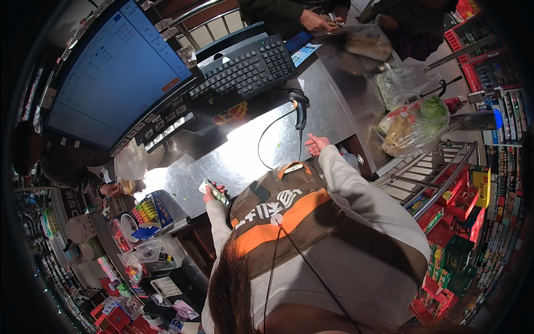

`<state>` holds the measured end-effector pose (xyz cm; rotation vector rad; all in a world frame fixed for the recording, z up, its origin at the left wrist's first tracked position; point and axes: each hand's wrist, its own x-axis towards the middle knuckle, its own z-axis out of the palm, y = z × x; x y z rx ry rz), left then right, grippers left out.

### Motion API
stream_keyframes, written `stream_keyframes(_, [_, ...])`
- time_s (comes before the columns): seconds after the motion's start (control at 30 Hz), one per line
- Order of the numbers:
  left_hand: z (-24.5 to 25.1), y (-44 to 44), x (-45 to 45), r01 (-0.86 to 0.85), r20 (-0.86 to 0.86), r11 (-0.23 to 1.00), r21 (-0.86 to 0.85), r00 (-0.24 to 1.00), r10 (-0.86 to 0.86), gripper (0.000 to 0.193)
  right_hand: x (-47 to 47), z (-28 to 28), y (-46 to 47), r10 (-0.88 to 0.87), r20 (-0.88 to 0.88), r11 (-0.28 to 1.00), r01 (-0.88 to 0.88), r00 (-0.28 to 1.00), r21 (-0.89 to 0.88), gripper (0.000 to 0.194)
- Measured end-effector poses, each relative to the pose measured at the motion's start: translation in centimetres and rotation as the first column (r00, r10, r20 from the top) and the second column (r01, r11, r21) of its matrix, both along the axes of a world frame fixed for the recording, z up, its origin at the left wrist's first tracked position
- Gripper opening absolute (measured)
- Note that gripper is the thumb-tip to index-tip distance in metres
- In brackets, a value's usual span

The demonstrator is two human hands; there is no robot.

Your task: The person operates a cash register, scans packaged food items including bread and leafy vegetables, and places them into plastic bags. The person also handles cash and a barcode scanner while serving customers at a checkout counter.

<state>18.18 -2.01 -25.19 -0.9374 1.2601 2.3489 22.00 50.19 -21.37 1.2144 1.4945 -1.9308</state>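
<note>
Folded paper money [205, 186] is in my left hand [215, 193], at the near edge of the steel counter [200, 173]. A dark thing shows under those fingers, too small to tell. My right hand [318, 145] holds nothing, its fingers loosely curled and apart, over the counter's right part. Just beyond it, a black handheld barcode scanner [300, 110] with orange trim rests on the steel. Its cable [259, 146] loops to the left. A black keyboard [250, 67] stands farther back, left of the scanner, next to a large lit monitor [112, 79].
At right, plastic bags of vegetables [417, 125] and of bread-like food [369, 41] sit by metal rails [434, 179]. Another person's hands [317, 21] are at the top, near a phone [298, 41]. Another hand [110, 189] holds a bag at left, near a candy display box [154, 213].
</note>
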Motion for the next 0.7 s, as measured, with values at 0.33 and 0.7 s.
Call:
stream_keyframes(0.33, [0.9,0.43,0.13,0.001,-0.015,1.0,-0.006,1.0,-0.002,0.047,-0.11,0.65,-0.17,0.004,0.005,1.0,-0.005,1.0,0.01,0.049])
stream_keyframes(0.7, [0.07,-0.1,-0.16,0.013,0.008,1.0,0.025,1.0,-0.013,0.047,0.01,0.47,-0.24,-0.004,-0.005,1.0,0.004,1.0,0.012,0.05])
